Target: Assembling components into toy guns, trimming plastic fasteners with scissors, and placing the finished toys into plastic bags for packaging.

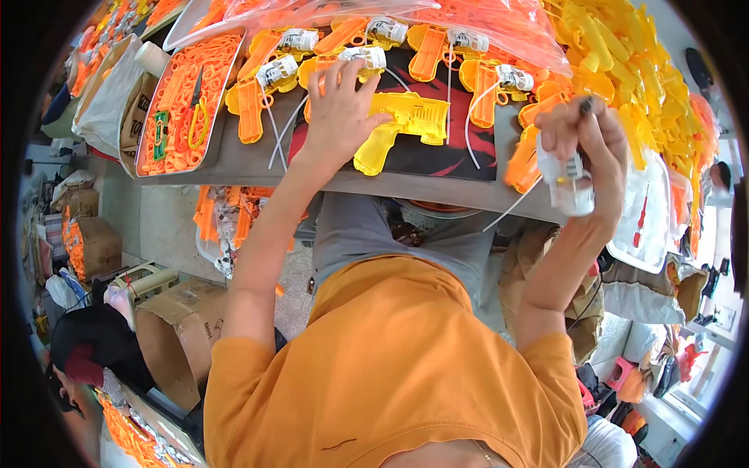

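My left hand reaches over the table with its fingers apart, fingertips by a white mechanism set in a yellow and orange toy gun. Beside its thumb lies a yellow toy gun shell, its grip pointing toward me. Raised over the table's right side, my right hand is closed on a white plastic part with a clear, rounded end. A small dark tip shows at its fingers; its kind is unclear. Several orange and yellow toy guns with white mechanisms and thin white strips lie in rows.
At the left stands a tray of small orange parts, with scissors and a green-handled tool on top. Yellow shells pile up at the right, near a white bin holding a red screwdriver. Cardboard boxes stand on the floor.
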`<state>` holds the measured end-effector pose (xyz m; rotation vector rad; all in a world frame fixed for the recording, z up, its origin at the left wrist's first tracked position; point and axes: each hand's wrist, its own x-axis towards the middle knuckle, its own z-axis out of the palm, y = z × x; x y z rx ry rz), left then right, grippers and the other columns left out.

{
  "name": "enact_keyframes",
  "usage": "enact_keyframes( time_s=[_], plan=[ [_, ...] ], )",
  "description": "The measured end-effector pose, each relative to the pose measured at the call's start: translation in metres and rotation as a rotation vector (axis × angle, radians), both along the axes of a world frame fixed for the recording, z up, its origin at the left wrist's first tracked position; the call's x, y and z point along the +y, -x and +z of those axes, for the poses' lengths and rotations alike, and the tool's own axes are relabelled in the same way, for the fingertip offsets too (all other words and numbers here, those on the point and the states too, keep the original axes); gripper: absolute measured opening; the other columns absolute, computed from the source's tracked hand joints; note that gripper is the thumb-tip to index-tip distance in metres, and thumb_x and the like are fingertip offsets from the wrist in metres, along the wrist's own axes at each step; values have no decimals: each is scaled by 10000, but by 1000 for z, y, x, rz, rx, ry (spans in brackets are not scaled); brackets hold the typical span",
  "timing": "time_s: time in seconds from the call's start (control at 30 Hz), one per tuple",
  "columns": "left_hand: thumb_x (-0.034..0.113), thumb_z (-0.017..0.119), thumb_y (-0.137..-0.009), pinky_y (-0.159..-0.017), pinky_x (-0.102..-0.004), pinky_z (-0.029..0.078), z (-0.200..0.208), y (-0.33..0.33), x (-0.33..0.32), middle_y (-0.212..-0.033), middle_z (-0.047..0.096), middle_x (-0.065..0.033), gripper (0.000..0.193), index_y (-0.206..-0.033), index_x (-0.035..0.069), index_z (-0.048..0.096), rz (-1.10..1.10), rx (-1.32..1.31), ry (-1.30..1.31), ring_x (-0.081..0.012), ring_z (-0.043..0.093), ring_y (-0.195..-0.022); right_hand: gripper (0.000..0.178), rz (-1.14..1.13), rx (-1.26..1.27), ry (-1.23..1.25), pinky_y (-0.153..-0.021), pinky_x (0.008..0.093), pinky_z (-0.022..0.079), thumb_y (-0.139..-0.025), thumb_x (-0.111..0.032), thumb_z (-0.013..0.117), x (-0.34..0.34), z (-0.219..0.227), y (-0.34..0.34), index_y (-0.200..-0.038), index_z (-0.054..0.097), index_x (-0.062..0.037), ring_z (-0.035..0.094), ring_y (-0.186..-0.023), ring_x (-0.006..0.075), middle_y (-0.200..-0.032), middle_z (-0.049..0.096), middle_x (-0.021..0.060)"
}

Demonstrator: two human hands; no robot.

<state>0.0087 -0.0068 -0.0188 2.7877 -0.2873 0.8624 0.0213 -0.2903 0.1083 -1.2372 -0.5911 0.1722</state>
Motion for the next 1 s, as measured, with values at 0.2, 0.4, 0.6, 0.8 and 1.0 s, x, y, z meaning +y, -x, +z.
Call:
enact_keyframes(
  time_s=[0.2,0.4,0.6,0.8,1.0],
  plan=[
    [266,770,-758,-1025,-413,294,0,4,-4,-1269,520,-83,396,-1074,76,627,51,107,5,-262,443,-1223,199,184,-128,703,-583,223,459,-948,-156,576,45,-69,-49,-979,664,20,592,-652,65,-705,640,27],
    [61,688,-811,-836,-376,484,-19,4,-12,-980,642,-167,349,-1124,10,541,-131,130,923,-344,633,-952,173,133,-2,805,-566,231,435,-946,-164,589,70,-117,-39,-1022,633,-16,543,-616,60,-662,605,5],
    [39,627,-844,-883,-355,465,-15,5,-13,-1039,639,-175,331,-1164,35,541,22,285,844,-299,624,-999,177,-55,-138,821,-622,273,437,-881,-178,672,77,-124,-30,-920,682,-5,540,-682,94,-761,623,30],
    [20,604,-851,-800,-423,482,-3,5,-21,-1005,642,-220,299,-1139,35,528,21,252,778,-396,624,-944,167,-148,-326,805,-672,290,426,-828,-164,715,79,-127,-31,-870,691,-4,532,-771,149,-876,617,45],
    [-23,585,-849,-776,-454,476,2,9,-31,-980,630,-222,283,-1120,28,518,12,197,727,-420,614,-928,174,-233,-422,842,-697,323,420,-795,-147,713,85,-124,-26,-789,666,20,531,-780,187,-789,611,50]
  ],
)
